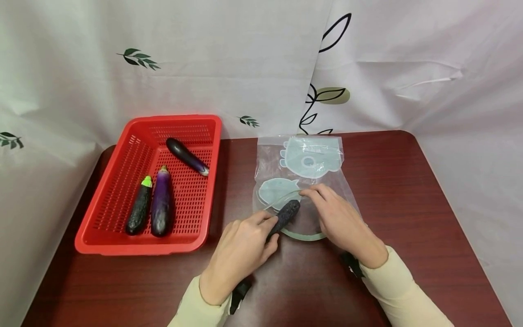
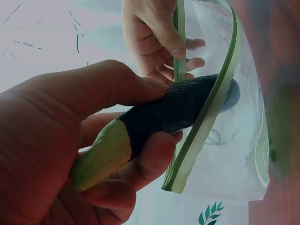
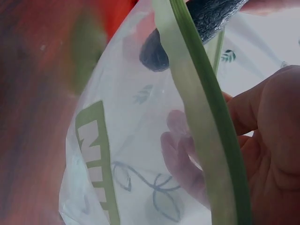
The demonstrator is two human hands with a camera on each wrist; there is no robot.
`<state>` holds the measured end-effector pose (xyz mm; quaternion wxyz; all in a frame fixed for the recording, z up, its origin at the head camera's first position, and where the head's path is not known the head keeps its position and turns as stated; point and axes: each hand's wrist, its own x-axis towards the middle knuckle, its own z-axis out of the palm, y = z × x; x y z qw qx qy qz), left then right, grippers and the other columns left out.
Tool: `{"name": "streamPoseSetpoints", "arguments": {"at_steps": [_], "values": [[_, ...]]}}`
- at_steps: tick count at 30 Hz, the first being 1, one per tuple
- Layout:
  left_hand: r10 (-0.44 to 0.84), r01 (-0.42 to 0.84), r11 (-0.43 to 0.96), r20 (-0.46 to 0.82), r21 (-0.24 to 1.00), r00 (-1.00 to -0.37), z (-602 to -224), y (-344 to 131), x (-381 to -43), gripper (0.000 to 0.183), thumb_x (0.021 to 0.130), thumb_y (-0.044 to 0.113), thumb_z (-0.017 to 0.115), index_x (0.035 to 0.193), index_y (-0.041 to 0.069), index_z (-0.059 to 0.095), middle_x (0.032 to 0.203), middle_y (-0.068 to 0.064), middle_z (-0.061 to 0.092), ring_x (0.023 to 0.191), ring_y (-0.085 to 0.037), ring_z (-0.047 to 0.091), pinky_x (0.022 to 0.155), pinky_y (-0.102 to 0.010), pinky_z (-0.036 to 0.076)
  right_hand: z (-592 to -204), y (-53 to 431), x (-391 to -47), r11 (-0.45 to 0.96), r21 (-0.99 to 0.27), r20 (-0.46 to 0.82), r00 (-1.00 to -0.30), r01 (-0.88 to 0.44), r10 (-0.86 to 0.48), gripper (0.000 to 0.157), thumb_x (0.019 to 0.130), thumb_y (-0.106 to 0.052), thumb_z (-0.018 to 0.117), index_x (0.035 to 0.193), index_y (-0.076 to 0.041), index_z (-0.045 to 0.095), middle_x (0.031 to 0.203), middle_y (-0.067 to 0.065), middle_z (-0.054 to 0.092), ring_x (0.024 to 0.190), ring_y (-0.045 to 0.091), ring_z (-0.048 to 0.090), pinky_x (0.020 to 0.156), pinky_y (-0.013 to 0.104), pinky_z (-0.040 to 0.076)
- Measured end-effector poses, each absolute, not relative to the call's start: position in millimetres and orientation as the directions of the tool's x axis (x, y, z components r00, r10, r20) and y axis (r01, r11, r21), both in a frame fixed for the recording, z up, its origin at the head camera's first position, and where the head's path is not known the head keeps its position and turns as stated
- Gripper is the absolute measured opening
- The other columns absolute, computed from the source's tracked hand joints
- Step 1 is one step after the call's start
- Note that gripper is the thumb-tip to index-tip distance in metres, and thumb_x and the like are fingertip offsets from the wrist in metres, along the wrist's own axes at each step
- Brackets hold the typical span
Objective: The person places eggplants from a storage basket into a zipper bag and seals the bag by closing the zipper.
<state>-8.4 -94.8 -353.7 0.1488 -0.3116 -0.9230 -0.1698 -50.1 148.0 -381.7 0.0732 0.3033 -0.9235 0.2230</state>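
My left hand (image 1: 242,247) grips a dark, bumpy cucumber (image 1: 288,213) by its yellow-green end, which shows in the left wrist view. The far tip of the cucumber (image 2: 232,96) reaches in through the mouth of a clear zip bag (image 1: 267,156) with green zip strips and pale cartoon prints. At the right side of that mouth, my right hand (image 1: 343,220) pinches the green-edged rim, holding the two strips apart. Through the plastic in the right wrist view, fingers (image 3: 185,161) of my right hand show on the inner side of the strip (image 3: 206,93).
To the left stands a red plastic basket (image 1: 210,213) holding two eggplants (image 1: 161,204) and another dark cucumber (image 1: 140,206) with a bright green end. The dark red wooden table (image 1: 392,181) is backed by white cloth (image 1: 196,59) with leaf prints.
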Motion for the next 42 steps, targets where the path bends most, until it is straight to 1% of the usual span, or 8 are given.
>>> {"name": "streamPoseSetpoints", "arguments": {"at_steps": [3,6,12,18,23,29,33,42], "values": [[0.527,0.632,0.743,0.387,0.223,-0.756,-353.6,-94.1,-9.3,0.027,0.077,0.016,0.079,0.102,0.006,0.076,0.098,0.0,0.069,0.061,-0.018,0.068,0.052,-0.035,0.053,-380.4,147.4,-51.1,0.712,-0.375,0.271,-0.805,-0.594,-0.528,0.051,0.085,0.017,0.051,0.13,-0.006,0.058,0.123,0.008,0.057,0.11,0.025,0.059,0.086,0.041,0.052],[0.532,0.638,0.737,0.388,0.225,-0.752,-353.1,-92.9,-10.4,0.027,0.077,0.014,0.078,0.102,0.005,0.075,0.099,-0.001,0.069,0.063,-0.019,0.068,0.053,-0.035,0.054,-378.9,147.2,-53.0,0.708,-0.379,0.282,-0.803,-0.596,-0.526,0.05,0.085,0.016,0.052,0.129,-0.005,0.059,0.123,0.008,0.057,0.11,0.026,0.06,0.084,0.041,0.053],[0.53,0.638,0.736,0.393,0.228,-0.752,-354.3,-90.2,-12.5,0.023,0.078,0.013,0.078,0.099,0.003,0.074,0.097,-0.004,0.07,0.069,-0.021,0.07,0.058,-0.035,0.056,-376.6,148.0,-54.7,0.714,-0.388,0.276,-0.813,-0.582,-0.513,0.049,0.085,0.016,0.053,0.128,-0.007,0.06,0.126,0.007,0.057,0.109,0.025,0.06,0.078,0.039,0.052],[0.509,0.622,0.748,0.402,0.231,-0.761,-357.2,-86.6,-12.8,0.022,0.079,0.013,0.079,0.097,0.003,0.075,0.096,-0.004,0.071,0.07,-0.021,0.07,0.059,-0.035,0.057,-375.8,147.2,-54.0,0.72,-0.392,0.267,-0.82,-0.573,-0.507,0.049,0.085,0.016,0.053,0.128,-0.008,0.06,0.125,0.006,0.057,0.106,0.023,0.06,0.074,0.036,0.051],[0.494,0.614,0.756,0.417,0.228,-0.763,-358.3,-80.9,-13.4,0.021,0.078,0.012,0.078,0.096,0.002,0.074,0.095,-0.003,0.07,0.07,-0.02,0.069,0.059,-0.035,0.056,-375.8,147.1,-54.6,0.715,-0.4,0.279,-0.82,-0.573,-0.501,0.05,0.085,0.017,0.053,0.129,-0.007,0.06,0.125,0.007,0.057,0.107,0.025,0.06,0.076,0.038,0.051],[0.496,0.619,0.757,0.432,0.209,-0.753,-360.3,-75.9,-14.7,0.021,0.078,0.012,0.079,0.096,0.002,0.073,0.096,-0.004,0.069,0.073,-0.021,0.069,0.06,-0.034,0.056,-375.4,147.9,-53.6,0.726,-0.399,0.271,-0.829,-0.56,-0.49,0.051,0.085,0.017,0.053,0.129,-0.008,0.06,0.126,0.007,0.057,0.105,0.024,0.06,0.074,0.037,0.05],[0.493,0.617,0.759,0.435,0.208,-0.753,-361.7,-74.2,-15.5,0.021,0.079,0.012,0.079,0.097,0.002,0.074,0.096,-0.005,0.07,0.074,-0.021,0.069,0.06,-0.034,0.057,-375.0,148.1,-53.5,0.722,-0.394,0.282,-0.823,-0.569,-0.494,0.05,0.086,0.016,0.052,0.129,-0.008,0.059,0.126,0.006,0.057,0.106,0.024,0.06,0.075,0.037,0.051],[0.484,0.604,0.775,0.441,0.184,-0.756,-362.5,-68.1,-16.0,0.022,0.077,0.012,0.083,0.096,0.002,0.075,0.092,-0.003,0.069,0.072,-0.019,0.069,0.061,-0.033,0.056,-377.2,147.7,-53.8,0.72,-0.389,0.294,-0.818,-0.575,-0.495,0.05,0.085,0.017,0.053,0.128,-0.008,0.061,0.125,0.006,0.057,0.107,0.024,0.06,0.075,0.038,0.051]]}}
